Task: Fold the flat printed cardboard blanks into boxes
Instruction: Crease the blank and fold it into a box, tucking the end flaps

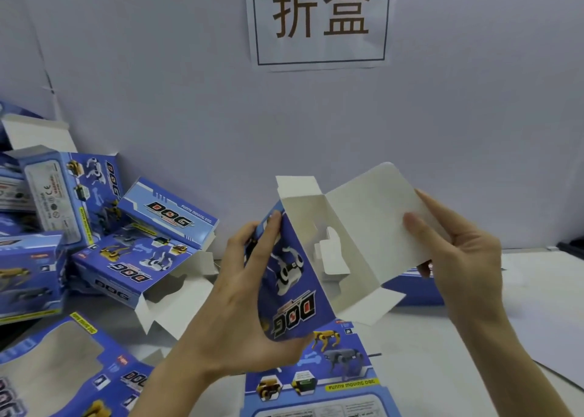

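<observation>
Box [290,277], half-formed and blue-printed, hangs above the pale surface [521,306] at centre. We see a pile of folded boxes [132,258] heaped at the left and a flat blank [331,369] lying below the box. Our left grip [234,306] wraps its printed side; our right grip [464,258] pinches its open white flap [379,221], thumb on the inner face, fingers behind.

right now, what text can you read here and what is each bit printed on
"折盒": paper sign on the wall.
"DOG": upside down on the half-folded box.
"DOG", "FUNNY MOVING DOG": folded box atop the pile.
"FUNNY MOVING DOG": yellow strip on the flat blank.
"CE": label on the upright box; its fine print is too blurred to read.
</observation>
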